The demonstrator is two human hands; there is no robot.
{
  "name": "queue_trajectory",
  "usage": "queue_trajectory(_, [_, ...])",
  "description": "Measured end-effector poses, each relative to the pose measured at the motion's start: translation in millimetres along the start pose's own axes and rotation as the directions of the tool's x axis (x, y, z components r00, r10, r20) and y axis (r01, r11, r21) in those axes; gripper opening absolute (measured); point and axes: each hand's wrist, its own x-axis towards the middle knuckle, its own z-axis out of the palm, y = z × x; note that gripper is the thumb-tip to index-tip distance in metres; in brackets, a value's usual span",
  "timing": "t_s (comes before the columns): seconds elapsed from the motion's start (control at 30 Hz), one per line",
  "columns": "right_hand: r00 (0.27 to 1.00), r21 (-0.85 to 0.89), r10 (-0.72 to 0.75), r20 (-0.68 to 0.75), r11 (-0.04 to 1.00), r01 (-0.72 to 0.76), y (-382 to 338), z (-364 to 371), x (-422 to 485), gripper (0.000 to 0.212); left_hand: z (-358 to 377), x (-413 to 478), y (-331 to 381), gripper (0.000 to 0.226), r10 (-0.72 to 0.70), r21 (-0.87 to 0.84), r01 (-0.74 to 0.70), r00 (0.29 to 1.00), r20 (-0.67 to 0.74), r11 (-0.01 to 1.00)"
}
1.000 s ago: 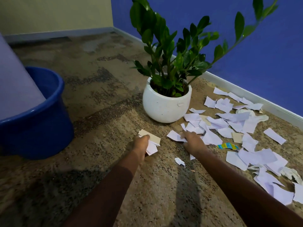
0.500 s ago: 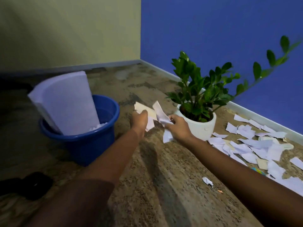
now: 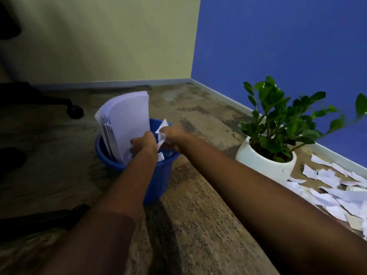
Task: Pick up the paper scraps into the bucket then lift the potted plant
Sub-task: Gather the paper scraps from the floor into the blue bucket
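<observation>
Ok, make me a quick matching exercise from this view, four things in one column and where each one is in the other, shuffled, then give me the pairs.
Things
1. stack of paper sheets
2. loose paper scraps
3. potted plant
4. both hands

Places
A. spread on the floor along the blue wall
B. over the open top of the blue bucket, holding scraps
C. standing upright inside the bucket
D. on the floor between the bucket and the scraps

Pairs: 1-C, 2-A, 3-D, 4-B
</observation>
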Motion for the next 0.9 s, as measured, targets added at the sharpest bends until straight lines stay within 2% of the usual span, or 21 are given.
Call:
queue_trajectory(0.07, [1.000, -0.009, 0.018, 0.017, 1.000, -0.018, 2, 9, 5, 0.015, -4, 7, -2, 0.059, -0.075, -0.079, 0.075, 0.997, -0.002, 0.994])
queue_trajectory(0.2, [0.999, 0.053, 0.038, -0.038, 0.998, -0.036, 9, 12, 9, 0.045, -10, 17, -3, 0.057, -0.063, -0.012, 0.062, 0.996, -0.069, 0.998])
queue_trajectory(0.27, [0.996, 0.071, -0.029, -0.090, 0.997, 0.036, 10, 5, 12, 0.045, -10, 11, 0, 0.052, 0.032, 0.092, -0.022, 0.993, -0.112, 0.996])
queue_trajectory(0.33, [0.987, 0.070, -0.106, -0.120, 0.991, 0.115, 11, -9, 12, 0.040, -6, -2, 2, 0.049, 0.213, 0.228, -0.191, 0.974, -0.076, 0.955])
queue_trajectory(0.4, [0.975, 0.099, -0.170, -0.144, 0.978, 0.185, 16, -28, 7, 0.034, 1, -15, -1, 0.047, 0.424, 0.315, -0.409, 0.905, 0.023, 0.856])
queue_trajectory(0.47, [0.970, 0.144, -0.179, -0.162, 0.968, 0.203, 23, -51, -1, 0.024, 8, -28, -8, 0.047, 0.584, 0.377, -0.595, 0.797, 0.156, 0.710])
queue_trajectory(0.57, [0.970, 0.120, -0.187, -0.153, 0.971, 0.206, 40, -87, -15, 0.029, 21, -50, -25, 0.044, 0.702, 0.416, -0.791, 0.600, 0.383, 0.448])
queue_trajectory(0.63, [0.970, 0.038, -0.187, -0.155, 0.980, 0.195, 60, -113, -24, 0.029, 29, -64, -40, 0.046, 0.703, 0.405, -0.868, 0.479, 0.526, 0.288])
queue_trajectory(0.7, [0.970, -0.063, -0.183, -0.159, 0.983, 0.175, 85, -139, -34, 0.029, 37, -78, -57, 0.049, 0.643, 0.382, -0.904, 0.409, 0.647, 0.192])
queue_trajectory(0.8, [0.970, -0.250, -0.155, -0.188, 0.962, 0.105, 127, -177, -45, 0.036, 52, -96, -86, 0.050, 0.475, 0.358, -0.929, 0.358, 0.804, 0.093])
queue_trajectory(0.9, [0.975, -0.402, -0.086, -0.203, 0.915, -0.003, 171, -214, -60, 0.038, 67, -112, -117, 0.052, 0.261, 0.365, -0.931, 0.357, 0.897, 0.021])
